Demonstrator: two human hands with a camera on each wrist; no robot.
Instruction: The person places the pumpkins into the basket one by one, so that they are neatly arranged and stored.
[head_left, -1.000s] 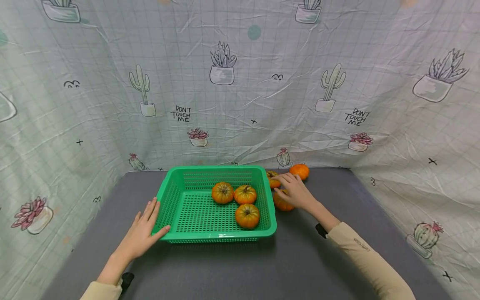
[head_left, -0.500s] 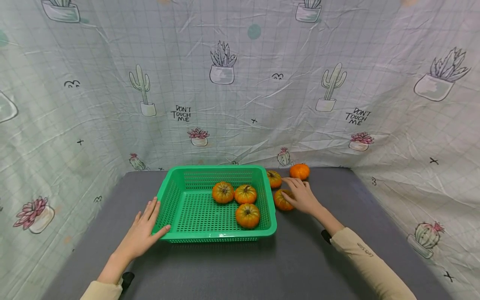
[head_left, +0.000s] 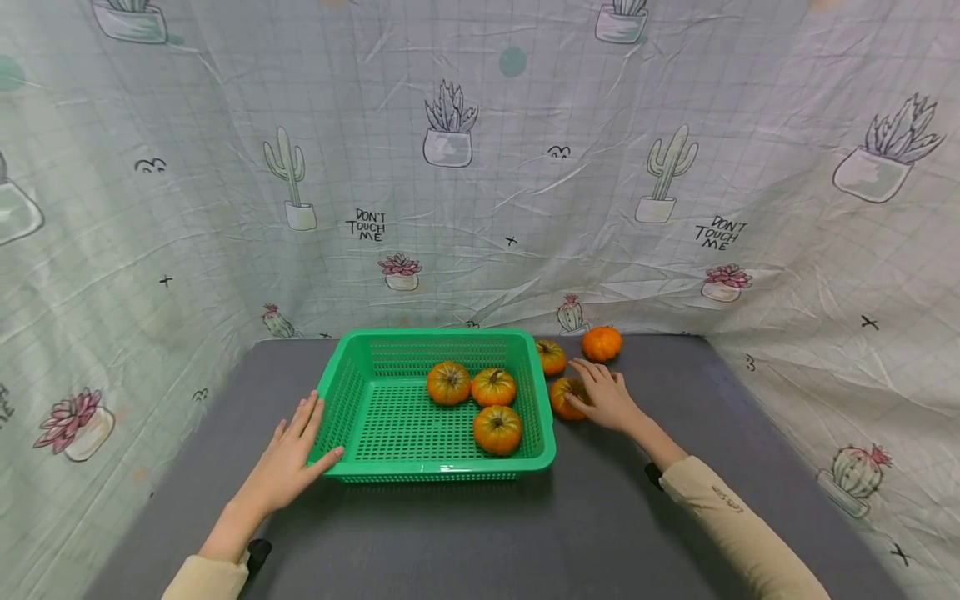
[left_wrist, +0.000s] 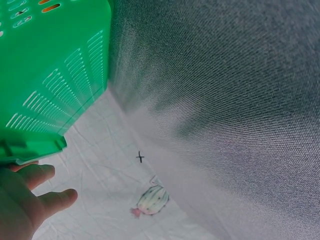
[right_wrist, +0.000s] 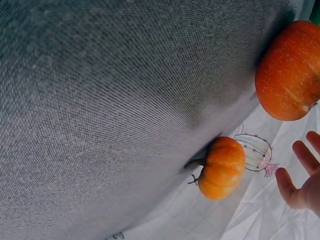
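A green plastic basket [head_left: 420,472] bears three small pumpkins [head_left: 448,383] toward its right side. My left hand [head_left: 281,467] rests on the basket's left rim, fingers straight and thumb spread over the front corner. Outside the right wall, my right hand [head_left: 609,398] hovers over a ribbed pumpkin [head_left: 562,398], its thumb overlapping that pumpkin in the head view. In the right wrist view the fingers [right_wrist: 302,156] stand apart from the large pumpkin [right_wrist: 290,70]. Behind lies another yellow-green pumpkin [head_left: 552,358], partly hidden by the basket wall.
A brighter orange pumpkin [head_left: 602,343] sits at the back of the dark grey table [head_left: 450,533], beyond my right hand. A white cloth [head_left: 480,208] printed with cacti rises behind and at both sides.
My right hand has drawn back to the right, off the pumpkin at the rear, and now hangs by the nearer one. The left hand stays on the basket; the pumpkins keep their places.
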